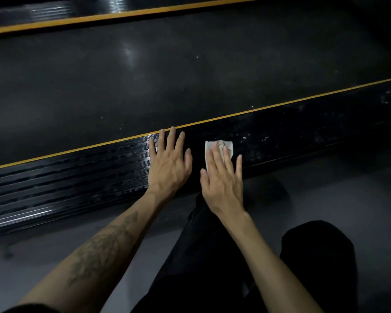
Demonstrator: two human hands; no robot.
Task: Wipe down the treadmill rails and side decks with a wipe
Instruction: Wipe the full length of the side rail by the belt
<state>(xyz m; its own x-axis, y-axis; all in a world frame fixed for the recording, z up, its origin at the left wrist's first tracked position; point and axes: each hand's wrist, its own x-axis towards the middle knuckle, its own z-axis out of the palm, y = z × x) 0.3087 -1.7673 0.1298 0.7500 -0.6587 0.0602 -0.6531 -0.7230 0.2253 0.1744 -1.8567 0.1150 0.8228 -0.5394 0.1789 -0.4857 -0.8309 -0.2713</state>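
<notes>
The near side deck of the treadmill is glossy black with a yellow strip along its belt edge; it runs from lower left to upper right. Its left stretch is ribbed, its right stretch is smooth and speckled with dust. A white wipe lies on the deck under the straight fingers of my right hand, which presses it flat. My left hand rests flat on the deck just to the left, fingers spread, holding nothing. The far side deck with its own yellow strip crosses the top.
The dark running belt lies between the two decks. Grey floor spreads below the near deck. My legs in black trousers fill the lower middle, close against the deck's outer edge.
</notes>
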